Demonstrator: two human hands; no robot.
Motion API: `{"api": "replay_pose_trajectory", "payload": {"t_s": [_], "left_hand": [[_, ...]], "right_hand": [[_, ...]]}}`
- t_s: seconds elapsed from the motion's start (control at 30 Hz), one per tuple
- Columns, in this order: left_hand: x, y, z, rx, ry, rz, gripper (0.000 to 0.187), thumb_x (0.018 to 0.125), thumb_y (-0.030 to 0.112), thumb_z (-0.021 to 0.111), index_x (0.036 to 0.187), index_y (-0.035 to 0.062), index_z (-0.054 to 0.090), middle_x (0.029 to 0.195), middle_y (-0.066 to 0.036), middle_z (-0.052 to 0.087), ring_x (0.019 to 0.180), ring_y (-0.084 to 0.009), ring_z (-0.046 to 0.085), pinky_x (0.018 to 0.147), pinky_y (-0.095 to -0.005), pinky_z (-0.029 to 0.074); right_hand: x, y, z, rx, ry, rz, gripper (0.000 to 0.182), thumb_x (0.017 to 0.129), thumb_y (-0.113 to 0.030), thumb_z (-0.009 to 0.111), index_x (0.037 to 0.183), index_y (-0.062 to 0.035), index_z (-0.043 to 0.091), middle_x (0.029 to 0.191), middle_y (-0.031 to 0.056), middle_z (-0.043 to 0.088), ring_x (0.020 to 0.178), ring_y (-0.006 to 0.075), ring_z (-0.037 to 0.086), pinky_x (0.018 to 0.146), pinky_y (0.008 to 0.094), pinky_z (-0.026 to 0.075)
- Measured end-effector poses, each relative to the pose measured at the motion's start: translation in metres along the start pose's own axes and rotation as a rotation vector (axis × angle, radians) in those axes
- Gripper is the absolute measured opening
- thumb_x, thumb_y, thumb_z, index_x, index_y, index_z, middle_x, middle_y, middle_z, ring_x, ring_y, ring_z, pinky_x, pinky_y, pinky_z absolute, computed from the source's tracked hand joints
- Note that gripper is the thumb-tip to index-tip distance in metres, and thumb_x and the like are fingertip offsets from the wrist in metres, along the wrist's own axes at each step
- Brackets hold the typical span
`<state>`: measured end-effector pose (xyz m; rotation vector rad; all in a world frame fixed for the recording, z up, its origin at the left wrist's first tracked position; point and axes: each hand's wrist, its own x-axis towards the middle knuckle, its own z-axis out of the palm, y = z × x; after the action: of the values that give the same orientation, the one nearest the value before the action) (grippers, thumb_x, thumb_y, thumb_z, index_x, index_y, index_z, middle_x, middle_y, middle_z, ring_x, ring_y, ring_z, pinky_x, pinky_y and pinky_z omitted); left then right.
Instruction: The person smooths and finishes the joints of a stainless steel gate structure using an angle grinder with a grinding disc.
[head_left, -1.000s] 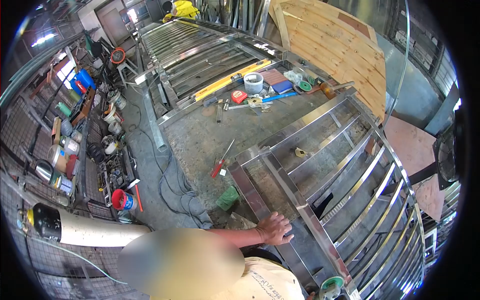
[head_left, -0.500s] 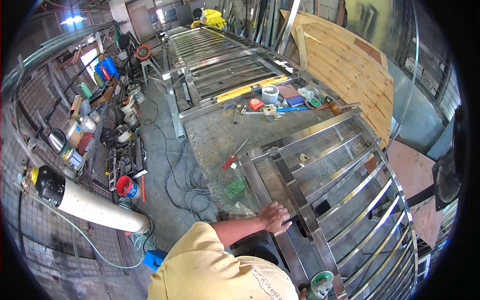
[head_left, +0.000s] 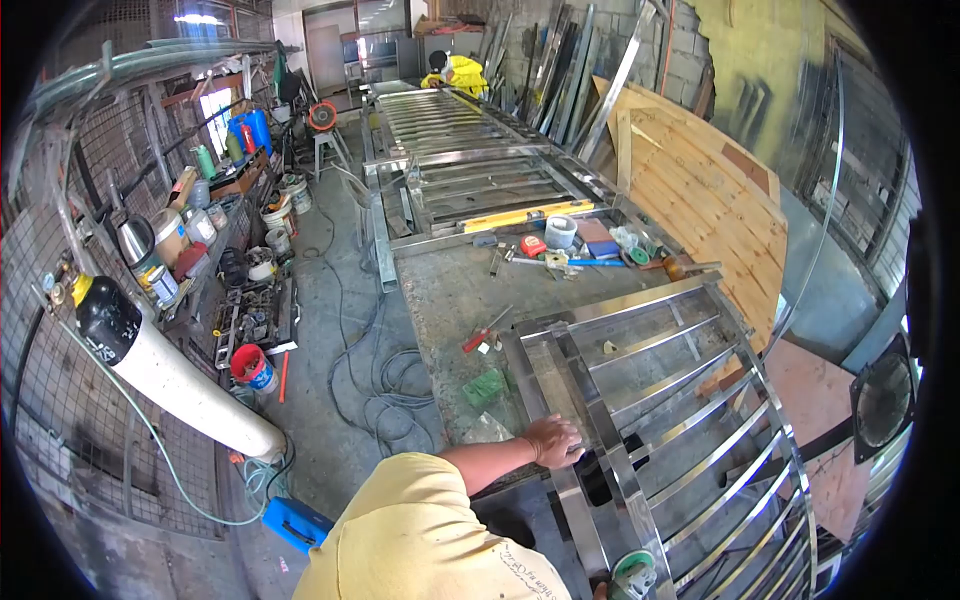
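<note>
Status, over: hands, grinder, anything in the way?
Left hand rests on metal frame; right hand at grinder, mostly cut off. Whether green disc touches frame: can't tell. Green pad beside frame, apparently out of the way.

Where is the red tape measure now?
In the head view, just right of centre, the tape measure lies on the worktable, left of the white tub and below the yellow level.
</note>
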<state>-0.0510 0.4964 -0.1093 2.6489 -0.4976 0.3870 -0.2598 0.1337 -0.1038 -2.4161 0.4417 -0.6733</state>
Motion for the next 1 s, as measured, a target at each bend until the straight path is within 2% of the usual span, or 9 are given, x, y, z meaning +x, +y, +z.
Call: {"api": "replay_pose_trajectory", "payload": {"t_s": [0.1,0.23,0.47,0.7,0.8,0.9,0.97,1.0], "left_hand": [[0.001,0.002,0.000,0.023,-0.112,-0.054,0.038,0.096,0.044,0.058,0.085,0.0101,0.072,0.092,-0.011,0.071,0.097,-0.0310,0.069,0.090,-0.0441,0.049],[0.001,0.006,-0.004,0.041,-0.128,-0.072,0.040,0.098,0.045,0.056,0.089,0.0095,0.074,0.096,-0.013,0.073,0.100,-0.0321,0.070,0.092,-0.0458,0.048],[0.001,0.013,-0.013,0.055,-0.133,-0.098,0.040,0.098,0.043,0.055,0.087,0.0085,0.073,0.095,-0.014,0.072,0.101,-0.0330,0.068,0.095,-0.0474,0.047],[-0.001,0.005,0.002,0.035,-0.046,-0.084,0.040,0.099,0.043,0.055,0.086,0.0085,0.071,0.091,-0.014,0.071,0.099,-0.0333,0.068,0.094,-0.0471,0.046],[0.004,0.015,-0.021,0.039,-0.207,-0.136,0.044,0.099,0.046,0.053,0.095,0.0084,0.076,0.109,-0.016,0.073,0.110,-0.0318,0.068,0.101,-0.0462,0.046],[0.006,0.016,-0.021,0.045,-0.236,-0.153,0.045,0.099,0.046,0.053,0.093,0.0079,0.076,0.109,-0.015,0.074,0.109,-0.0312,0.068,0.100,-0.0447,0.046],[0.002,0.009,-0.008,0.048,-0.088,-0.090,0.040,0.099,0.043,0.055,0.083,0.0095,0.070,0.094,-0.012,0.071,0.098,-0.0314,0.068,0.093,-0.0458,0.047],[0.000,0.006,-0.001,0.047,-0.012,-0.059,0.039,0.099,0.042,0.056,0.077,0.0103,0.067,0.086,-0.011,0.069,0.093,-0.0315,0.068,0.089,-0.0464,0.047]], "right_hand": [[-0.001,-0.003,0.001,-0.009,0.002,0.023,0.107,0.067,-0.044,0.097,0.144,-0.0024,0.035,0.106,0.0260,0.069,0.091,0.0435,0.070,0.078,0.0514,0.057],[-0.001,-0.008,0.001,-0.018,-0.002,0.042,0.107,0.067,-0.046,0.096,0.144,-0.0027,0.035,0.105,0.0260,0.070,0.090,0.0441,0.070,0.077,0.0517,0.057],[-0.002,-0.006,-0.002,-0.052,-0.012,0.067,0.107,0.068,-0.047,0.095,0.145,-0.0033,0.035,0.104,0.0261,0.070,0.089,0.0451,0.070,0.075,0.0522,0.057],[-0.004,-0.007,-0.008,-0.081,-0.028,0.107,0.107,0.068,-0.049,0.094,0.145,-0.0039,0.035,0.102,0.0263,0.071,0.087,0.0462,0.070,0.074,0.0528,0.057],[-0.005,-0.010,-0.010,-0.092,-0.031,0.132,0.107,0.068,-0.050,0.094,0.145,-0.0041,0.035,0.101,0.0263,0.071,0.086,0.0466,0.070,0.073,0.0530,0.056],[-0.007,-0.015,-0.014,-0.106,-0.038,0.155,0.107,0.069,-0.051,0.093,0.146,-0.0044,0.035,0.100,0.0264,0.071,0.086,0.0470,0.070,0.073,0.0533,0.056],[-0.009,-0.017,-0.018,-0.121,-0.042,0.180,0.107,0.069,-0.051,0.093,0.146,-0.0046,0.035,0.100,0.0264,0.071,0.085,0.0473,0.070,0.072,0.0534,0.056],[-0.012,-0.014,-0.016,-0.137,-0.029,0.173,0.107,0.072,-0.058,0.088,0.148,-0.0065,0.034,0.097,0.0271,0.072,0.083,0.0506,0.068,0.070,0.0556,0.054]]}}
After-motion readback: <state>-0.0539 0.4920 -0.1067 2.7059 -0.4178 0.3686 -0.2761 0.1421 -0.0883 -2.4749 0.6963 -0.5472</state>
